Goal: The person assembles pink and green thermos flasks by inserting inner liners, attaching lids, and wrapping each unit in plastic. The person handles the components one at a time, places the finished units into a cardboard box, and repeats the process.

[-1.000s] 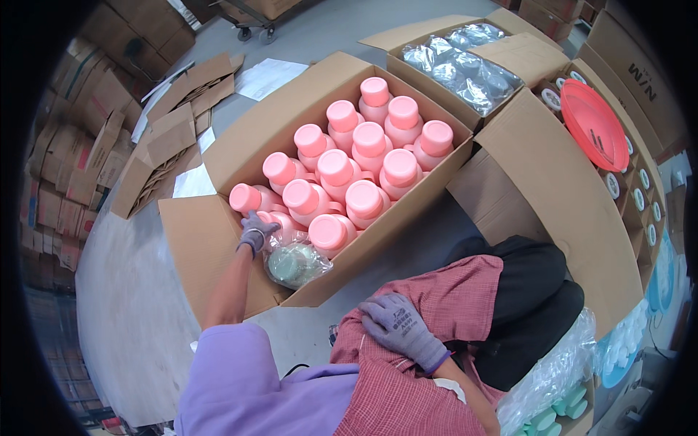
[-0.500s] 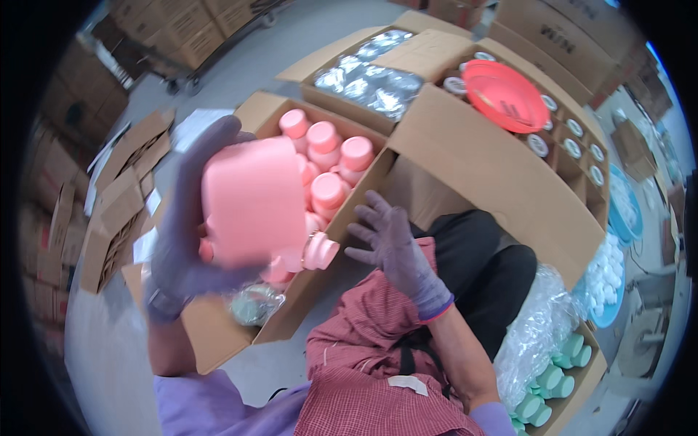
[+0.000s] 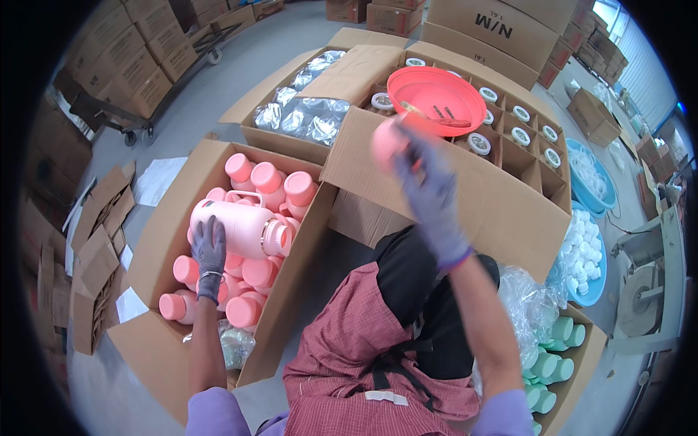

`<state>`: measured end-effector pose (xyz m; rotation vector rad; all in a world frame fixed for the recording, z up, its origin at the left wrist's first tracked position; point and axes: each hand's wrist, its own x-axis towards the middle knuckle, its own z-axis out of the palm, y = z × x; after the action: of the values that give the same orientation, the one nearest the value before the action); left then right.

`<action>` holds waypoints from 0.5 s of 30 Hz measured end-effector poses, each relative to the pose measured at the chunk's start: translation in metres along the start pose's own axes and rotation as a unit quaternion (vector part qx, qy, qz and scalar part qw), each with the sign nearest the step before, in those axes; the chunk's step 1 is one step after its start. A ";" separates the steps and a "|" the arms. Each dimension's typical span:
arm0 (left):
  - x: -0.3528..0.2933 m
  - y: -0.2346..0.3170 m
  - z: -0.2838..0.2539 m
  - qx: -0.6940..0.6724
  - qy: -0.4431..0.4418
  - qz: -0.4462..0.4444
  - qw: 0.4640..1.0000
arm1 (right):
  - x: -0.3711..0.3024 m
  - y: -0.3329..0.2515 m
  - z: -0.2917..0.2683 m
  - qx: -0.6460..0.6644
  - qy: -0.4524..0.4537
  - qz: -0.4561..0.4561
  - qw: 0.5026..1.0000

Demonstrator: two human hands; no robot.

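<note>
A pale pink vacuum jug (image 3: 231,227) with a side handle lies on its side atop other pink jugs (image 3: 267,179) in an open carton (image 3: 154,254) at my left. Its uncapped neck points right. My gloved left hand (image 3: 209,251) grips the body near the base, thumb and fingers laid over it. Farther right, my gloved right hand (image 3: 430,174) is raised above a carton flap, closed on a pink cup-shaped cap (image 3: 389,145). Motion blurs that cap and the fingertips. Just beyond them sits a red basin (image 3: 436,102) with small brown strips inside.
The basin rests on a divided carton (image 3: 558,190) of white-lidded items. Foil-wrapped pieces (image 3: 313,120) fill another carton behind. Blue tubs (image 3: 598,280) with white parts stand right, near a box of green-capped bottles (image 3: 560,349). Flattened cardboard (image 3: 98,269) lies left.
The jug has come down from its raised, base-up tilt onto the other jugs. My right hand, previously empty and spread, has moved up and away with a pink cap. The view has shifted.
</note>
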<state>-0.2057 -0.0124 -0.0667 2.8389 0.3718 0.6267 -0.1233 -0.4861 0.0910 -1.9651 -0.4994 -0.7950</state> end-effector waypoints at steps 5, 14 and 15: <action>0.017 0.045 0.027 -0.070 -0.040 -0.081 0.993 | 0.092 0.127 -0.049 -0.332 -0.082 -0.020 0.939; 0.041 0.148 0.031 0.143 -0.172 0.025 0.974 | 0.061 0.140 -0.067 -0.499 -0.159 -0.055 0.850; 0.042 0.161 0.029 0.145 -0.209 0.047 0.966 | 0.059 0.141 -0.082 -0.512 -0.136 -0.069 0.845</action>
<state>-0.1243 -0.1566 -0.0347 3.1730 0.2717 -0.0308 -0.0203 -0.6244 0.0767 -3.0976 -0.4074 -0.9876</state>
